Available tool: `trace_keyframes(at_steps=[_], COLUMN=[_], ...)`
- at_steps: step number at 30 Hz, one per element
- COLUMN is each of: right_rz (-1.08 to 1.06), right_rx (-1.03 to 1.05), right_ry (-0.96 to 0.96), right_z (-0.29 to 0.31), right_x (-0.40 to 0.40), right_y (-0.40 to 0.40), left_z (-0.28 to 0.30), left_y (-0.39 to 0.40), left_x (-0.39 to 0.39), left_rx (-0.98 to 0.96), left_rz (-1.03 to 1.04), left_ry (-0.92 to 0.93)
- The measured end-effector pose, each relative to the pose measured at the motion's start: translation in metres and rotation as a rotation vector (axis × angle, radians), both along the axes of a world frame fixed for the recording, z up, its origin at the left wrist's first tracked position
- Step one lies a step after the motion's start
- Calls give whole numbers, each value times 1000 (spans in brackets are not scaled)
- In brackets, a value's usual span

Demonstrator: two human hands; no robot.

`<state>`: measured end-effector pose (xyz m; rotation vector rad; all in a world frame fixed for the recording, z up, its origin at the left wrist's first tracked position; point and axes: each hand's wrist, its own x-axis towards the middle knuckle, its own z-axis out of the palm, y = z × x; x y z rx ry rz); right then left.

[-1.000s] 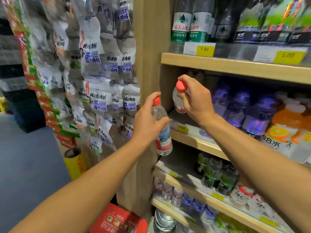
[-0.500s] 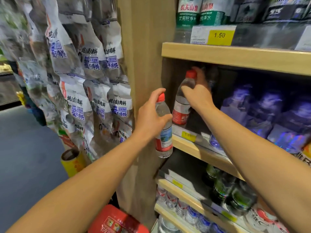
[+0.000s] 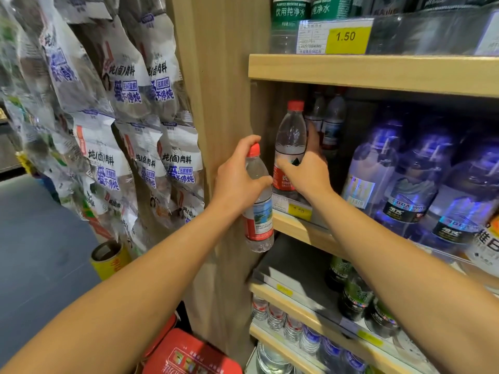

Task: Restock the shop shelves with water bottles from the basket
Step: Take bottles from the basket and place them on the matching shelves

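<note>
A clear water bottle (image 3: 290, 141) with a red cap and red label stands upright at the left end of the middle wooden shelf (image 3: 302, 232). My right hand (image 3: 306, 172) grips its lower body. My left hand (image 3: 237, 179) holds a second red-capped water bottle (image 3: 259, 211) by its upper part, in the air just in front of the shelf's left post. Two more small bottles (image 3: 328, 122) stand behind the shelved one. A red basket (image 3: 189, 354) sits on the floor below my arms.
Large purple-lit soda water bottles (image 3: 405, 182) fill the middle shelf to the right. Green-labelled bottles (image 3: 289, 12) stand on the shelf above, dark bottles (image 3: 353, 295) and small water bottles (image 3: 286, 322) below. Hanging snack packets (image 3: 121, 125) cover the left; a yellow roll (image 3: 108, 259) lies underneath.
My right hand has slid down from the bottle's neck to its label and set it upright on the shelf edge. My left hand has kept its bottle in about the same place.
</note>
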<state>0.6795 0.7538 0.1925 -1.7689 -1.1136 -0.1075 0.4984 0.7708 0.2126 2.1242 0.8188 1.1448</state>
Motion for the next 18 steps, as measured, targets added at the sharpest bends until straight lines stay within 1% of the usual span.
trace_keyframes(at_steps=[2,4,6,11,14,16,18], right_rz=[-112,-109,-76,-84,-83,-71,-115], right_rx=[-113,-202,-286,-353,-299,-311,-324], right_ry=[-114,-215,-255,-244,-130,-160,-170], right_z=[0,-2,-2,-4,2,4,5], right_x=[-5,-9,-11,-6,3,7,9], right_y=[-9,-13,-14,9,28,38,47], left_z=[1,1,0,-1,-2,-2,-2], left_y=[0,0,0,1,2,2,2], left_x=[-1,-2,-2,-3,-1,-1,-1], left_rx=[-3,-8,-7,0,-12,-14,-10], left_rz=[-9,-14,-15,-11,-1,6,11], left_ry=[-7,-14,-16,-16,-17,-18,-24])
